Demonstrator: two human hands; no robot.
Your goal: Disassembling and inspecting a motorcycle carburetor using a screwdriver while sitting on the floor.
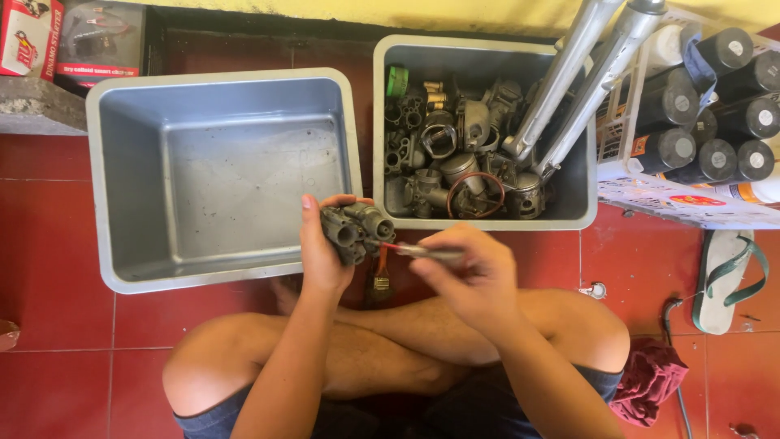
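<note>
Landmark: empty grey tub (122,203), on the floor ahead of the seated person; all places below are given from it.
Item in hand: carburettor body (356,230), grimy grey metal, held up just beyond the tub's near right corner, above the crossed legs.
Left hand (318,254): fingers and thumb closed around the carburettor body, clamping it from below and behind.
Right hand (467,276): to the right of the carburettor, fingers pinched shut on a slim screwdriver (426,253) with a red collar; its tip meets the carburettor's side.
Stage of work, as judged: the body looks to be mid-servicing, tool applied; the grey tub holds nothing, so no finished piece lies sorted there.
Stock remaining: second grey tub (585,187), directly right of the landmark, crowded with carburettor parts, rings and two long silver fork tubes (569,81) leaning out of it.
Further right: white crate (617,146) of black spray cans; a green-strapped sandal (727,276) and a dark red rag (646,378) on the floor below it.
Upper left of landmark: boxed goods (61,36) on a grey ledge.
Surface: red floor tiles (57,268), glossy, pale grout lines, a little grit.
Room: yellow wall (455,12) along the far edge; daylight, work done on the floor.
</note>
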